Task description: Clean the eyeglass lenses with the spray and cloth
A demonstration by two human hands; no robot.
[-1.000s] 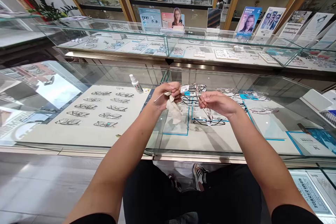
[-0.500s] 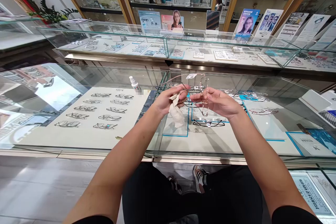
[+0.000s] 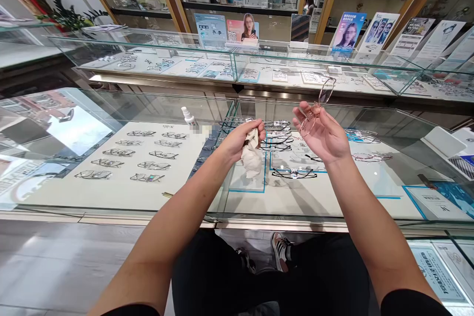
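In the head view, my left hand (image 3: 240,139) is closed on a crumpled cream cloth (image 3: 252,160), which hangs below the fingers. My right hand (image 3: 326,136) holds a pair of thin-rimmed eyeglasses (image 3: 326,91) up between thumb and fingers. One lens ring stands above the thumb, the other lies against the fingers. The two hands are apart, over the glass counter. Beneath and between them are several dark-framed glasses, among them a black pair (image 3: 295,173) with a small tag at its bridge.
Rows of glasses (image 3: 154,165) lie on the white display board to the left. A white spray bottle (image 3: 188,117) stands behind them. An open white box (image 3: 444,140) is at the right. Across the back runs another glass showcase (image 3: 163,79) with upright advertising cards (image 3: 348,32).
My right hand has moved right and up with the eyeglasses, away from my left hand, and has turned its palm more into view. My left hand stays nearly in place with the cloth.
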